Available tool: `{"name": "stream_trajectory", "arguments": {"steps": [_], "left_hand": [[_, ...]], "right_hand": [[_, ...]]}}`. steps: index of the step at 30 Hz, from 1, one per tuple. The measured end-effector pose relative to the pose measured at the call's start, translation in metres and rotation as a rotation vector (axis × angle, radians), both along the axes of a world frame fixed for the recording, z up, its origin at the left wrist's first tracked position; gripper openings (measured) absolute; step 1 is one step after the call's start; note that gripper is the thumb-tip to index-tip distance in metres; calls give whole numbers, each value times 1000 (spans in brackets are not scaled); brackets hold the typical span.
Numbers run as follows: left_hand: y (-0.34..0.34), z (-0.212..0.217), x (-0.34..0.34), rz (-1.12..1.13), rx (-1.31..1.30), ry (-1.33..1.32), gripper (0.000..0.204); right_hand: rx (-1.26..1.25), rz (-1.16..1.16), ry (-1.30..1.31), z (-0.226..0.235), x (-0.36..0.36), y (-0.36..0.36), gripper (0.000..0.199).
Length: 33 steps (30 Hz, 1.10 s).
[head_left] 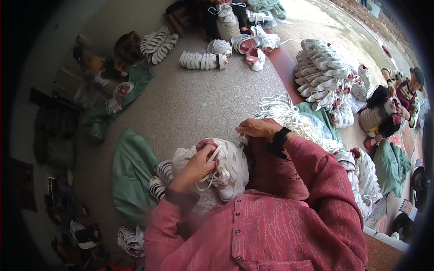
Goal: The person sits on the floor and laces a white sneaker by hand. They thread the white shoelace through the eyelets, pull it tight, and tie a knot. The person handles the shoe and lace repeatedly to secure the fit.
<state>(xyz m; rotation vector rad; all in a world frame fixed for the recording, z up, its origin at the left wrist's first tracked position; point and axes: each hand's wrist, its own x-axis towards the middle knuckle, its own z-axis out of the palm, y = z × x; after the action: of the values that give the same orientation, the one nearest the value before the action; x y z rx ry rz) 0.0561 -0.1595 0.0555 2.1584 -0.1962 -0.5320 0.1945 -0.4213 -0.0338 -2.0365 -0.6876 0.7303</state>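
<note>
A white sneaker (233, 165) with a pink lining rests on a pale, bulky support (183, 156) at my lap, its toe pointing toward me. My left hand (201, 165) is closed on the shoe's opening, fingers at the tongue. A loose white shoelace (203, 185) loops out beside those fingers and over the lacing. Beyond the shoe, to its right, my right hand (260, 128) is raised above my dark red trouser leg (275, 174). Its fingers are curled together; whatever they pinch is too small to make out.
White shoelaces (282, 113) lie heaped at the right, before a tall pile of sneakers (321, 74). A green sack (131, 174) stands at my left by stacked shoes (158, 187). More sneakers (203, 61) sit ahead. Other people work at the far side and the right (402, 97).
</note>
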Motion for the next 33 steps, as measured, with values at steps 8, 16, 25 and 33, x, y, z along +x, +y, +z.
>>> {"name": "stream_trajectory", "arguments": {"steps": [8,16,25,33], "left_hand": [[92,5,-61,203,-320,353,26],[106,17,-74,279,-384,332,25],[35,-22,-31,128,-41,11,29],[36,-38,-71,243,5,-194,27]], "right_hand": [[-128,160,-284,-7,6,-19,57],[-6,223,21,-40,-31,15,55],[114,297,21,-35,-73,12,50],[158,-384,971,-51,-125,14,51]]}}
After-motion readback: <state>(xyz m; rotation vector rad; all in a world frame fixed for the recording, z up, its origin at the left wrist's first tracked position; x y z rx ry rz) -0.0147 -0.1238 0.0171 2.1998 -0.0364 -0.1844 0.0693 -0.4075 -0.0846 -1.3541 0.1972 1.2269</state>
